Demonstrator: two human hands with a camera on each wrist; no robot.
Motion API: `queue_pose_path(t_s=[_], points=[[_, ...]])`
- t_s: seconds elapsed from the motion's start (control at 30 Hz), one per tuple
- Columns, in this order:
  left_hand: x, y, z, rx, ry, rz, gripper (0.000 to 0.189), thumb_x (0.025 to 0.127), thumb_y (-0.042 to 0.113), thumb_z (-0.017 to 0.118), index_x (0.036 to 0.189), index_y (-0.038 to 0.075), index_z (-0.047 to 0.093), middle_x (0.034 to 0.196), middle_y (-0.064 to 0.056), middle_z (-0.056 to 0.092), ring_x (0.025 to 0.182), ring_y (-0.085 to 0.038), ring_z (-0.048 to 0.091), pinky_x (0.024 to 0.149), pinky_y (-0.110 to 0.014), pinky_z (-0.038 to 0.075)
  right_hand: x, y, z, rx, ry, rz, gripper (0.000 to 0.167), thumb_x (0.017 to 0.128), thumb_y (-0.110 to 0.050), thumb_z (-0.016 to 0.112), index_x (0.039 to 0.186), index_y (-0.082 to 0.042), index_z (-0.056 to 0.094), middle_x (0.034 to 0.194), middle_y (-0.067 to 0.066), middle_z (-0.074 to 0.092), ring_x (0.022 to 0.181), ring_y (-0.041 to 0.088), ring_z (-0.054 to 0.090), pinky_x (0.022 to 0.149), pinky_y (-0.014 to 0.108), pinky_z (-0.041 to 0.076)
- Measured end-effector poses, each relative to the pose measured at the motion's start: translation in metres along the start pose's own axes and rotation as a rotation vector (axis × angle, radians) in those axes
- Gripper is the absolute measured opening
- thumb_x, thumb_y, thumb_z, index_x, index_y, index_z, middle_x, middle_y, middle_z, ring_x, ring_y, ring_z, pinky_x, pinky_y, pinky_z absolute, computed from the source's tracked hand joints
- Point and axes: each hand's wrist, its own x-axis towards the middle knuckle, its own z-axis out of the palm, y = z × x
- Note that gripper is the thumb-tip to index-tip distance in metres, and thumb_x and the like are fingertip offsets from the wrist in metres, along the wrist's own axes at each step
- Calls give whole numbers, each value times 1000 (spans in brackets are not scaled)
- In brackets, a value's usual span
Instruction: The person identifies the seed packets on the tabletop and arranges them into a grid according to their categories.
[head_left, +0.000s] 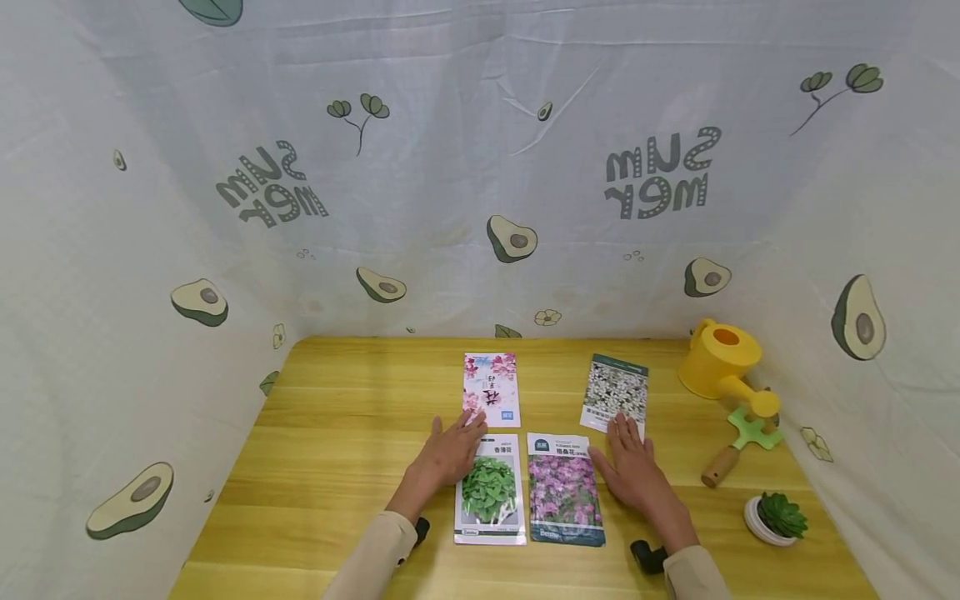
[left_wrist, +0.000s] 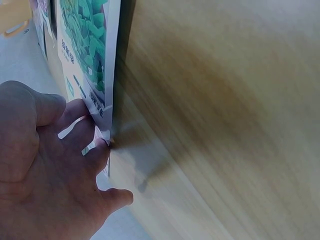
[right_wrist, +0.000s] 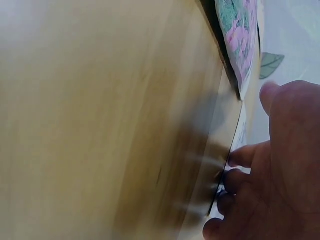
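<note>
Four seed packets lie flat on the wooden table. My left hand (head_left: 450, 451) rests at the lower left of the pink blossom packet (head_left: 491, 379), its fingertips on that edge and beside the top of the green-leaf packet (head_left: 489, 492). In the left wrist view the fingers (left_wrist: 80, 132) are spread and grip nothing. With fingers extended, my right hand (head_left: 634, 468) touches the lower edge of the white-flower packet (head_left: 617, 390); its thumb is near the purple-flower packet (head_left: 564, 489). The right wrist view shows the fingertips (right_wrist: 235, 180) along a packet's edge.
A yellow watering can (head_left: 718, 362) stands at the back right. In front of it lie a green hand rake (head_left: 752, 429) with a wooden handle and a small potted succulent (head_left: 780, 517). Printed white cloth (head_left: 450, 192) hangs around the table (head_left: 337, 467).
</note>
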Motion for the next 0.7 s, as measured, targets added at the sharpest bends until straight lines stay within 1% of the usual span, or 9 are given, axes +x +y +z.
queue_pose_path(t_s=[0.07,0.23,0.5,0.7], points=[[0,1,-1,-2,-1,0,47,117,22,44,162,13,51,174,-1,37,163,-27,30,129,-69,21,2,-4,-1,-17,-15,-2,84,113,-41,53,160,21,22,171,41,10,158,61,6,123,80,6],[0,1,-1,-5,-1,-4,47,117,22,45,162,13,51,174,0,37,163,-27,30,129,-70,21,7,-10,0,-61,-42,1,81,115,-40,50,161,19,21,172,38,10,159,59,7,125,77,7],[0,0,0,-15,-6,-10,48,117,23,44,163,14,49,175,0,36,163,-26,29,128,-71,19,12,-13,2,-41,-31,-26,79,114,-36,53,161,19,22,172,39,11,159,60,7,125,78,7],[0,0,1,-11,1,-2,47,117,22,45,163,14,50,174,0,37,163,-26,29,128,-71,21,15,-18,2,-38,-42,-33,80,114,-38,53,161,18,22,172,38,11,159,59,8,124,79,7]])
